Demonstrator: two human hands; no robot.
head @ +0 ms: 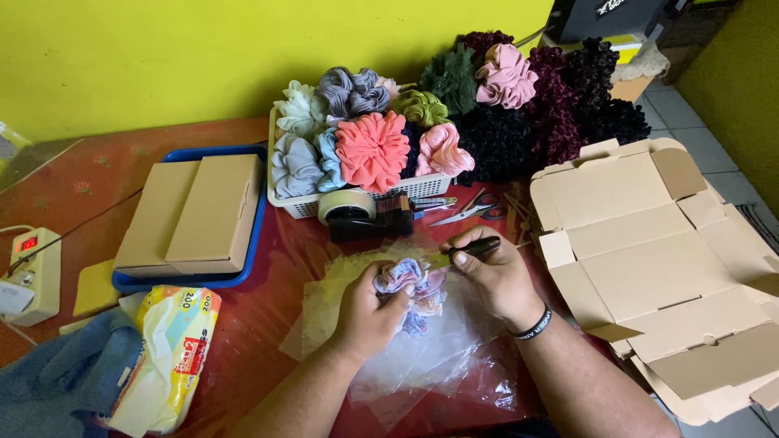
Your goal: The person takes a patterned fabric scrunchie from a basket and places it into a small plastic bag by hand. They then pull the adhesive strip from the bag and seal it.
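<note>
My left hand (pixel 367 312) grips a pale patterned scrunchie (pixel 414 285) with lilac and pink tones, held over clear plastic bags (pixel 438 357) on the red table. My right hand (pixel 497 276) holds a slim black tool (pixel 475 247), like a pen or lighter, with its tip close to the scrunchie. A black wristband sits on my right wrist. The two hands are almost touching above the bags.
A white basket (pixel 422 188) of coloured scrunchies stands behind, with dark scrunchies (pixel 560 105) heaped to its right. A tape dispenser (pixel 361 212) and scissors (pixel 466 212) lie before it. An unfolded cardboard box (pixel 657 259) is right; closed boxes (pixel 195 215) on a blue tray (pixel 258 235), a tissue pack (pixel 174 349), blue cloth and power strip (pixel 32 272) left.
</note>
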